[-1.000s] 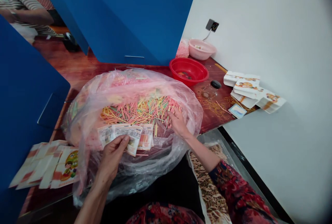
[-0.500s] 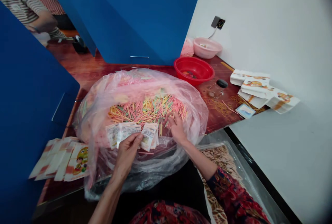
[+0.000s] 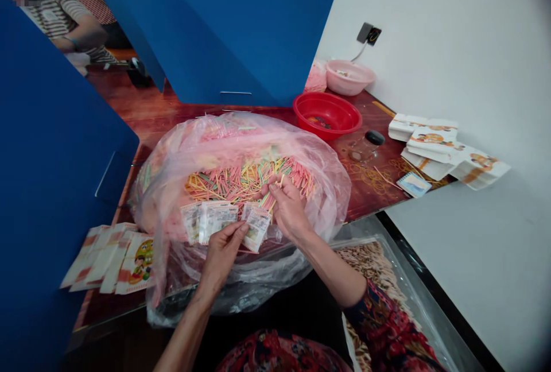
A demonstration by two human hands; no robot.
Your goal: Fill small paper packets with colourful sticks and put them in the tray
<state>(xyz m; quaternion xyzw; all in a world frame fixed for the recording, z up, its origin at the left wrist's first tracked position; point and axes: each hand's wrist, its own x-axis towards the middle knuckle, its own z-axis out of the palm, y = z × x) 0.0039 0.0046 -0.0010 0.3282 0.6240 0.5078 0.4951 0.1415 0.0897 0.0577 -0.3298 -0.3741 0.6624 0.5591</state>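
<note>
A big clear plastic bag point(image 3: 167, 142) lies open on the table, with a heap of thin pink, yellow and green sticks point(image 3: 232, 182) inside its mouth. My left hand point(image 3: 226, 245) pinches a small printed packet point(image 3: 257, 228) between thumb and fingertips. More such packets point(image 3: 215, 217) lie in a row to its left, along the front of the heap. Over the right side of the sticks, my right hand point(image 3: 290, 205) is closed, thumb against fingers, on a few of the thin sticks; how many is hidden.
Behind the bag stands a red basin point(image 3: 327, 113), with a pink basin point(image 3: 350, 76) beyond. A lidded jar point(image 3: 365, 145), rubber bands point(image 3: 374, 177) and stacked printed bags point(image 3: 434, 142) lie right. More printed bags point(image 3: 138, 263) lie left. Blue partitions point(image 3: 215, 27) enclose the table; a person point(image 3: 77, 22) sits beyond.
My right hand has closed from a loose reach into the sticks and come up, nearer the packet. The held packet has tilted slightly. The whole view has shifted a little.
</note>
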